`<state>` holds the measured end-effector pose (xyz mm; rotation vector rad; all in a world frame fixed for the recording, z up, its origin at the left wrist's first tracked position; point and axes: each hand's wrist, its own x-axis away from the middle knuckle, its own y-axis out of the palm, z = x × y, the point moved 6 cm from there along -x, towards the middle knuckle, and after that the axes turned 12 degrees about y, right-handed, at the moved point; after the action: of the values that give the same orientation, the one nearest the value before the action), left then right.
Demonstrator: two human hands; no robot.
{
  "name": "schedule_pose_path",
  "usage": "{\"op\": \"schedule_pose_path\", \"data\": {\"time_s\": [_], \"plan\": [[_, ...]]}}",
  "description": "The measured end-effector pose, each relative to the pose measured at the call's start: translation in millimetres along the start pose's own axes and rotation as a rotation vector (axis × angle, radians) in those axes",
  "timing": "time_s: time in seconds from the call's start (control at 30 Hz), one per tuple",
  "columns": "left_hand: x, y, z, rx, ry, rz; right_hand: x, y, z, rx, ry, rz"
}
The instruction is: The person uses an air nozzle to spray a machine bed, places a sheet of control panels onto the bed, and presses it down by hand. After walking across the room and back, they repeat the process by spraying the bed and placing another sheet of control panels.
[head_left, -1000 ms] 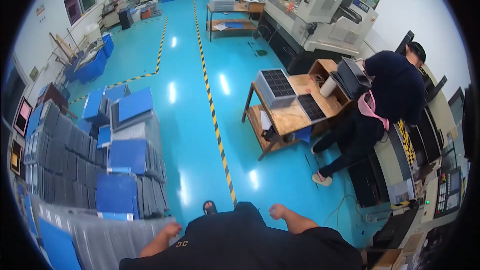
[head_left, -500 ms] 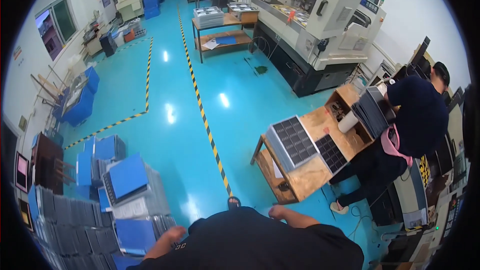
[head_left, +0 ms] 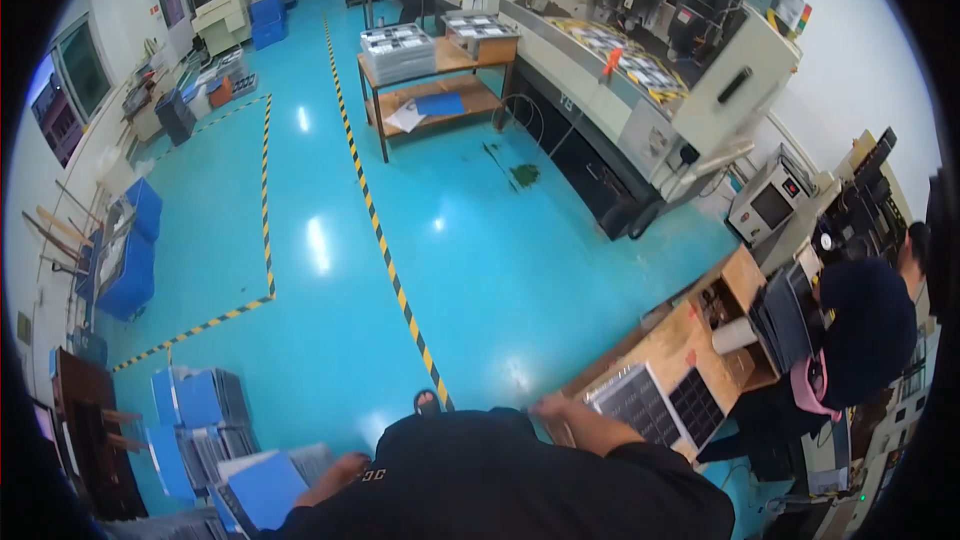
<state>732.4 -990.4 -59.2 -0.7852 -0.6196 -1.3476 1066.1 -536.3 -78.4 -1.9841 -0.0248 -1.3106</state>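
My left hand (head_left: 340, 471) hangs low at my left side, nearest a blue sheet (head_left: 268, 488) on top of a stack of grey panels. At my right side, my right hand (head_left: 562, 414) is near the corner of a wooden workbench (head_left: 655, 340); I cannot tell whether it touches the bench. No object shows in either hand, and blur hides how the fingers lie. On the bench sit a stack of dark gridded panels (head_left: 632, 405), a dark gridded sheet (head_left: 697, 406) and a white roll (head_left: 735, 336).
A co-worker (head_left: 865, 330) in dark clothes bends at a machine on the right. A large machine (head_left: 640, 125) stands ahead, beside a wooden table (head_left: 450, 60) with stacked trays. Black-and-yellow tape (head_left: 375, 225) crosses the blue floor. Blue bins (head_left: 128, 265) stand at the left.
I have moved forward, and the view has shifted. The workbench is now close by my right hand, and the panel stacks on the left have slid back toward the lower edge.
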Motion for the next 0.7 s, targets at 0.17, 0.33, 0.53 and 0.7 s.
{"op": "schedule_pose_path", "data": {"time_s": [0.17,0.33,0.53,0.7], "plan": [[-139,-235,191,-0.396,0.249,0.301,-28,-21,21,-0.733,-0.068,0.101],[-236,-364,368,-0.027,0.429,0.536,-111,-100,31,-0.883,0.199,0.041],[-325,-372,395,-0.026,0.057,0.233,-253,-342,59,0.433,-0.167,0.078],[-349,-375,395,-0.271,-0.034,-0.077,-329,-653,125,-0.549,0.333,0.681]]}}
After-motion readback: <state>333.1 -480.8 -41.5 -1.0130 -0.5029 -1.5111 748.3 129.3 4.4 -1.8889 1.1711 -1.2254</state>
